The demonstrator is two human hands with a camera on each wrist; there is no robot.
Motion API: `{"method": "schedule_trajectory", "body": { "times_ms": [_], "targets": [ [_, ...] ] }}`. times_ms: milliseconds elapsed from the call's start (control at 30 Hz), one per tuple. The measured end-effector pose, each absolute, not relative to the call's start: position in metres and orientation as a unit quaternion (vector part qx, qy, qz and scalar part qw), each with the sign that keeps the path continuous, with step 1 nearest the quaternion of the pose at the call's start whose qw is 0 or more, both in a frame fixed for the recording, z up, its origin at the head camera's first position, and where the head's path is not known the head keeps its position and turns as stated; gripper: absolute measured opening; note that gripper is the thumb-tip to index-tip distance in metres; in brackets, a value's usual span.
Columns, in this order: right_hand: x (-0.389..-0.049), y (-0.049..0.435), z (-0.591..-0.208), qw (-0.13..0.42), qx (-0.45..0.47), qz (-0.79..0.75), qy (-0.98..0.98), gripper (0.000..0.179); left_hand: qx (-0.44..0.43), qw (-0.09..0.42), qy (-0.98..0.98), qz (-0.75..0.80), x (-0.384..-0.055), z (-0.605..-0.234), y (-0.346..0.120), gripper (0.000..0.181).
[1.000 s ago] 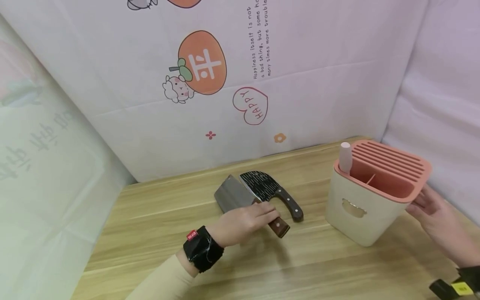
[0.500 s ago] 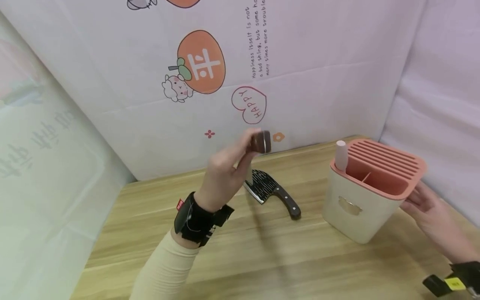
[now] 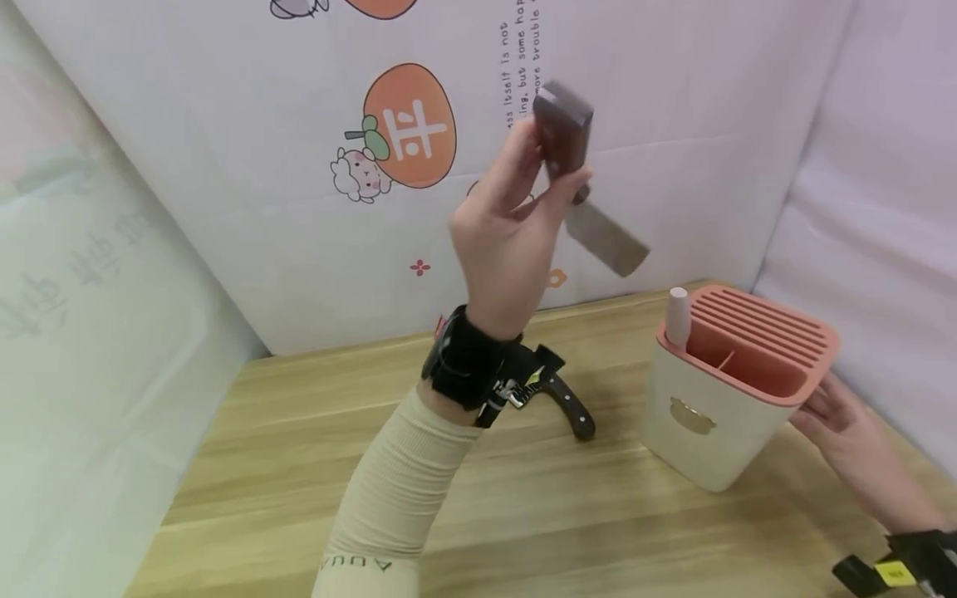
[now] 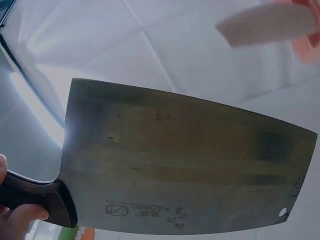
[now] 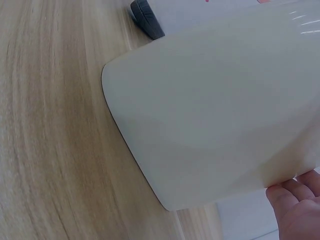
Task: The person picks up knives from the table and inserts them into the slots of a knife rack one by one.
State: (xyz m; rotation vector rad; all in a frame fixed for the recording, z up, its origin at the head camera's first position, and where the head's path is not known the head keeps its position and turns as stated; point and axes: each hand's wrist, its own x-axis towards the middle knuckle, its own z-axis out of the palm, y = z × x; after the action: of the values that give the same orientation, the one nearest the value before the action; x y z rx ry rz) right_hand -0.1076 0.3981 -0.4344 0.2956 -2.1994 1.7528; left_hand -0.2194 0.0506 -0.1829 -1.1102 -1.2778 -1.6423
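A cleaver (image 3: pixel 607 239) with a brown handle is raised in the air, its blade slanting down to the right. My left hand (image 3: pixel 507 262) grips the handle. In the left wrist view the broad steel blade (image 4: pixel 185 160), with stamped lettering and a small corner hole, fills the middle. A cream knife holder (image 3: pixel 748 432) with a coral slotted top stands at right. My right hand (image 3: pixel 845 428) touches its right side; in the right wrist view the fingertips (image 5: pixel 282 192) lie against its wall. A pale-handled tool (image 3: pixel 678 316) stands in the holder's front-left opening.
A second, dark-handled cleaver (image 3: pixel 574 411) lies on the wooden table (image 3: pixel 284 465), its patterned blade mostly hidden behind my left wrist strap. White printed cloth (image 3: pixel 673 100) hangs behind the table and along both sides.
My left hand has lifted the cleaver off the table, up and to the right, and turned it blade-down. The right hand stays at the holder, which has shifted slightly left in view.
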Motion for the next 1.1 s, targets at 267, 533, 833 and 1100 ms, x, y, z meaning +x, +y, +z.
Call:
{"method": "schedule_trajectory", "body": {
  "times_ms": [267, 533, 833, 1100],
  "targets": [
    [-0.109, 0.400, -0.431, 0.157, 0.080, 0.588, -0.789, 0.067, -0.414, 0.283, -0.476, -0.722, -0.200, -0.148, 0.079, 0.041],
    [-0.110, 0.399, -0.431, 0.164, 0.118, 0.641, -0.741, 0.067, -0.425, 0.195, -0.443, -0.765, -0.196, -0.145, 0.107, 0.037],
    [-0.115, 0.391, -0.428, 0.159, 0.157, 0.677, -0.701, 0.066, -0.393, 0.172, -0.548, -0.719, -0.184, -0.148, 0.119, 0.035],
    [-0.118, 0.390, -0.427, 0.161, 0.163, 0.678, -0.699, 0.066, -0.330, 0.143, -0.622, -0.696, -0.186, -0.141, 0.129, 0.035]
  ]
}}
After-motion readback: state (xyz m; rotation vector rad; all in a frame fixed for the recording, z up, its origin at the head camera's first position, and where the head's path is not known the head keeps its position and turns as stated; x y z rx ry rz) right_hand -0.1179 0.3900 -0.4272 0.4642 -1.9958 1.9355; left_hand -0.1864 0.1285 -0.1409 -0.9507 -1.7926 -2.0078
